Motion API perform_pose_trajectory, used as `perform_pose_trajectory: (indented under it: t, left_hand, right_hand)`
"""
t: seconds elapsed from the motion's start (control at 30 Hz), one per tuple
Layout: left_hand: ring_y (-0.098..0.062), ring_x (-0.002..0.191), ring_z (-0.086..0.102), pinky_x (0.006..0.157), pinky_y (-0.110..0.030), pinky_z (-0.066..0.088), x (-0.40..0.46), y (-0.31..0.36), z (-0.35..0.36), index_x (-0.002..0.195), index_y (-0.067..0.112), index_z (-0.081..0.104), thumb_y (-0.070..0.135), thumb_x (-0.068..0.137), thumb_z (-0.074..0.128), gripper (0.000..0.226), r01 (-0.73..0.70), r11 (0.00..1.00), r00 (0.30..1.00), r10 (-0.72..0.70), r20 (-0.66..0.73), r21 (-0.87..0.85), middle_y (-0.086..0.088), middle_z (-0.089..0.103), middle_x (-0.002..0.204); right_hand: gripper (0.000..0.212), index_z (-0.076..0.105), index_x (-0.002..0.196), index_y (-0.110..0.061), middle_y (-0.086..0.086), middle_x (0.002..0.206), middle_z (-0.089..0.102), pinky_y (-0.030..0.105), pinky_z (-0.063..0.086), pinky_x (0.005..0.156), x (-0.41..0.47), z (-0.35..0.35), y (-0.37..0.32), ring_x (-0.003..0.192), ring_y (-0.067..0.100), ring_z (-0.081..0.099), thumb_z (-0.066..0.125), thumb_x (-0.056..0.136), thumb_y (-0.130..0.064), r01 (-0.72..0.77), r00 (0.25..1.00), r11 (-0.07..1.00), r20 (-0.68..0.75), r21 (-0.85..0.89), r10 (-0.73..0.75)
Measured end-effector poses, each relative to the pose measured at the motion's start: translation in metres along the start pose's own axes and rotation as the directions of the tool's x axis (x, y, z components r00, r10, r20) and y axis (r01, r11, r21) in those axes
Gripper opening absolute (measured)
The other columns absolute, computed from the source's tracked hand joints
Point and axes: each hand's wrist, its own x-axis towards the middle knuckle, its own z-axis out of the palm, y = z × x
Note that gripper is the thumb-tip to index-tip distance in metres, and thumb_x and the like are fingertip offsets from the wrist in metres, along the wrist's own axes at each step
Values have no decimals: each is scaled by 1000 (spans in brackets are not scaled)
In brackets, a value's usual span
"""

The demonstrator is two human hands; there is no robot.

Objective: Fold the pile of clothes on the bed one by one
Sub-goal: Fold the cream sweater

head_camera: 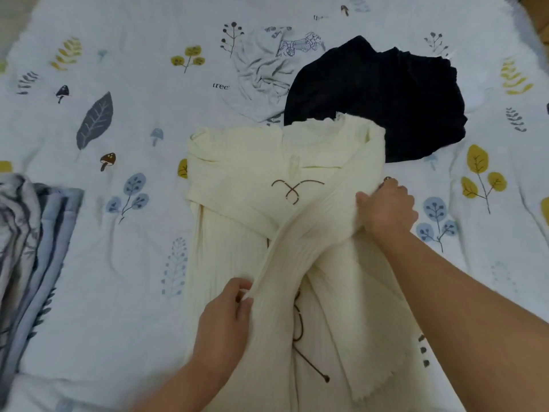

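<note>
A cream ribbed knit garment (237, 203) with brown lacing lies flat in the middle of the bed, its left sleeve folded across the chest. Its right sleeve (303, 242) runs diagonally over the front. My right hand (386, 209) grips that sleeve near the shoulder. My left hand (225, 316) pinches the sleeve's lower end near the cuff. Behind the garment lie a crumpled black garment (380, 93) and a crumpled white printed T-shirt (267, 66).
The bed is covered by a white sheet (118, 263) printed with leaves and mushrooms. A grey and blue folded cloth (26, 239) lies at the left edge. Bare sheet shows on both sides of the cream garment.
</note>
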Motion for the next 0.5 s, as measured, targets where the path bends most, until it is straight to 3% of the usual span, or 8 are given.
perform_pose_trajectory:
  t: [0.03, 0.1, 0.17, 0.23, 0.27, 0.37, 0.43, 0.5]
  left_hand:
    - [6, 75, 57, 65, -4, 40, -1, 0, 2, 92, 38, 49, 11, 93, 52, 27, 1, 1000, 1000, -1, -13, -3, 21, 60, 79]
    - [7, 77, 56, 64, -5, 39, 1, -2, 3, 88, 41, 48, 12, 92, 54, 29, -27, 999, 999, 26, -43, -17, 20, 60, 75]
    - [8, 75, 56, 63, -6, 39, 5, -4, 2, 83, 45, 46, 14, 90, 58, 33, -46, 999, 996, 45, -76, -11, 19, 59, 72]
    - [2, 70, 57, 62, -8, 39, 11, -6, 1, 90, 40, 51, 19, 88, 61, 23, -51, 998, 993, 55, -104, 38, 17, 58, 74]
    - [0, 67, 57, 62, -10, 39, 14, -6, -1, 99, 34, 54, 23, 89, 61, 17, -52, 996, 991, 61, -116, 79, 16, 58, 74]
    - [-8, 73, 60, 65, -23, 42, 22, -10, -2, 121, 21, 51, 32, 92, 53, 31, -49, 975, 996, 64, -64, 217, 12, 60, 78]
    - [-15, 78, 64, 63, -26, 41, 25, -14, -4, 119, 19, 52, 33, 94, 49, 29, -41, 953, 998, 51, -23, 302, 7, 66, 86]
    - [-17, 63, 65, 51, -27, 42, 29, -22, -7, 106, 18, 58, 35, 94, 47, 23, -105, 908, 992, 124, -22, 405, 4, 68, 77]
  right_hand:
    - [9, 50, 92, -3, 18, 113, 54, 38, 37, 79, 5, 1, 0, 103, 32, 50, 48, 90, -11, 60, 998, 997, 12, -50, -60]
    - [25, 36, 67, -10, 20, 97, 56, 34, 32, 67, 16, -4, 3, 89, 32, 54, 41, 87, 5, 134, 990, 988, -27, -76, -136]
    - [19, 40, 77, -9, 25, 100, 58, 34, 32, 67, 30, -18, 10, 88, 34, 54, 39, 88, 6, 114, 989, 993, -89, -8, -115]
    - [11, 47, 94, -4, 26, 107, 57, 37, 36, 72, 43, -26, 21, 96, 37, 55, 40, 89, 3, 37, 995, 997, -90, 70, -30]
    - [16, 49, 103, 0, 26, 112, 56, 38, 39, 76, 47, -27, 24, 101, 38, 54, 42, 89, 0, -5, 999, 996, -35, 84, 8]
    - [38, 44, 129, -2, 20, 127, 52, 40, 41, 92, 50, -22, 24, 114, 36, 51, 42, 93, -15, -81, 996, 975, 51, 207, 72]
    - [44, 45, 131, -6, 17, 127, 53, 40, 40, 95, 53, -19, 20, 114, 34, 51, 40, 95, -30, -63, 997, 960, 58, 274, 49]
    - [43, 47, 127, -3, 20, 120, 57, 40, 40, 92, 57, -15, 20, 109, 36, 52, 42, 95, -32, 8, 999, 977, 50, 214, -19]
